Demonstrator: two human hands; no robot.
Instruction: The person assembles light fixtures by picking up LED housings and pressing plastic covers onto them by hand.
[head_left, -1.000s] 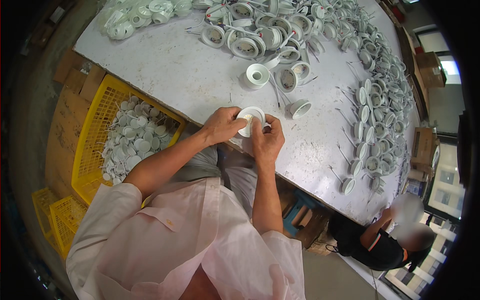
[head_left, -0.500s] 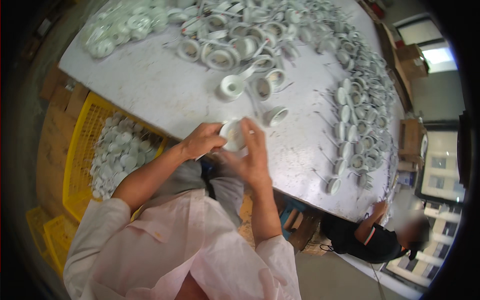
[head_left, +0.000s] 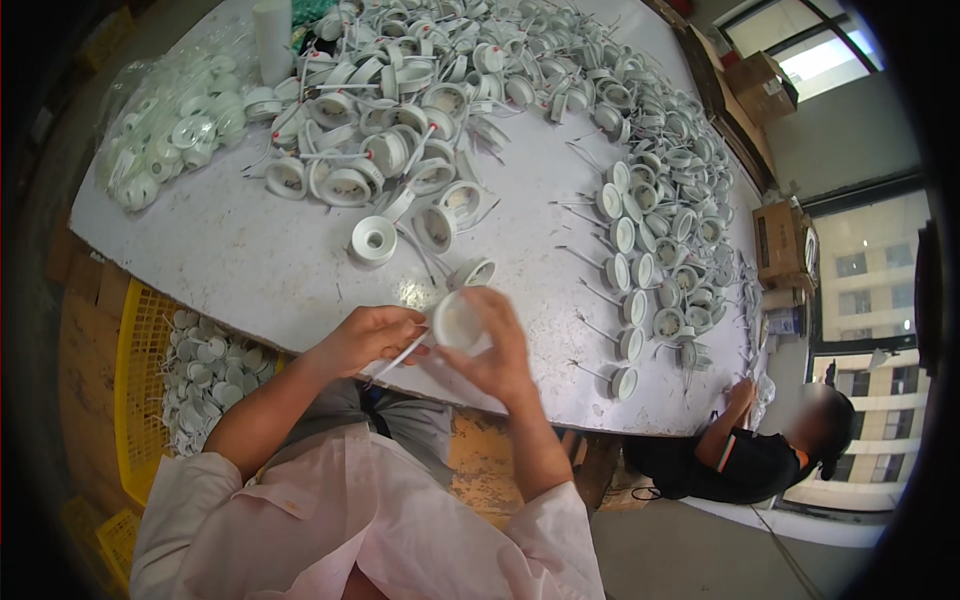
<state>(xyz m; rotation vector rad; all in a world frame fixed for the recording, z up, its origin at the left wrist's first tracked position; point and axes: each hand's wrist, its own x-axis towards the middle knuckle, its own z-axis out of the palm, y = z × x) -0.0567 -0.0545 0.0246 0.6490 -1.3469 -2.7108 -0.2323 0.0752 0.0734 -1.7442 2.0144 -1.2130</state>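
Observation:
My right hand (head_left: 500, 352) grips a round white lamp housing (head_left: 456, 322) by its rim, with its shallow hollow side turned up; the hand is slightly blurred. Close beside it, my left hand (head_left: 372, 338) is closed in a pinch on the white cable (head_left: 398, 358) that hangs beside the housing. Just beyond the hands another lamp housing (head_left: 474, 272) lies on its side on the table. A deeper white cup with a hole in its middle (head_left: 373, 240) stands farther left, near more housings (head_left: 434, 228) with cables.
Heaped lamp housings (head_left: 345, 186) cover the table's (head_left: 250, 240) far side, with rows of them (head_left: 632, 305) at the right. A clear bag of white rings (head_left: 185, 130) lies far left. A yellow crate (head_left: 128, 400) holds white discs. A person (head_left: 735, 460) sits at the right edge.
My left hand has moved from the housing's edge to its cable, slightly away from the right hand. The right hand keeps hold of the housing. The whole view has shifted.

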